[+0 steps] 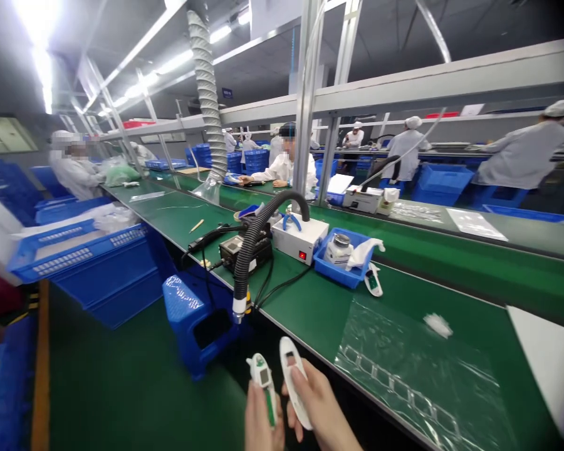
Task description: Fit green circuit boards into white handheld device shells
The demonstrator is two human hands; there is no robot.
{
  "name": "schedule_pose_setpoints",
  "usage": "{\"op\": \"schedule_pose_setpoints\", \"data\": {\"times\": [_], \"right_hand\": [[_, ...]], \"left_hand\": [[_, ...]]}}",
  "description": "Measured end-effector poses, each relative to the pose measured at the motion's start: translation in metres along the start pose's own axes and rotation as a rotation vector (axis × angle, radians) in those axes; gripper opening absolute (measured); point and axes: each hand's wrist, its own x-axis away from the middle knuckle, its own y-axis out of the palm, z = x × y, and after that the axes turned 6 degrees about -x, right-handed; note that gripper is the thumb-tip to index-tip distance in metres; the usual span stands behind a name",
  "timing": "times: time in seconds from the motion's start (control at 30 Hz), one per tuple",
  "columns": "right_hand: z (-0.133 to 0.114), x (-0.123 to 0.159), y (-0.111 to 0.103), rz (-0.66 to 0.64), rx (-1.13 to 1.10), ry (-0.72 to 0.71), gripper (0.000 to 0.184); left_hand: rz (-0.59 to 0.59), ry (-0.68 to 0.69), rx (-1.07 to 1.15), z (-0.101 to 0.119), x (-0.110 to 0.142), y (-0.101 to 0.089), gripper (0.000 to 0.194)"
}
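Both hands are closed at the bottom of my view. My left hand (259, 426) wraps a white plastic handheld device (263, 383) with a small grey screen and a green strip down its face, while my right hand (317, 406) firmly holds a slimmer white plastic housing (294, 382) with a small dark window near its top. The two pieces sit just beside each other, not touching. Any lettering on them is too small for me to read. Ahead of my hands runs a green bench mat (305, 307), with a transparent plastic sheet (404, 376) lying on it to the right. Farther ahead stands a white box with a red switch (299, 239), blue-handled pliers (291, 220) resting on top. A black corrugated hose (258, 232) arches left of the box, beside a black bench unit (244, 254). A blue tray (343, 266) just right of the box holds a metal-lidded jar (338, 249) and a white cloth (364, 254). Left of the bench stands a blue stool (197, 319). Across the factory room, co-workers in white smocks (284, 169) sit among blue crates (256, 160) beneath silver ducting (207, 94).
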Motion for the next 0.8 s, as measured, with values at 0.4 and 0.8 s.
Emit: {"op": "schedule_pose_setpoints", "data": {"times": [0.4,0.8], "right_hand": [[0.022,-0.072,0.08,-0.063,-0.145,0.103,0.069],[0.018,-0.068,0.1,-0.109,-0.079,0.08,0.073]], "left_hand": [[0.175,-0.011,0.262,0.055,-0.064,-0.03,0.044],[0.262,0.006,0.285,0.065,-0.059,-0.04,0.046]]}}
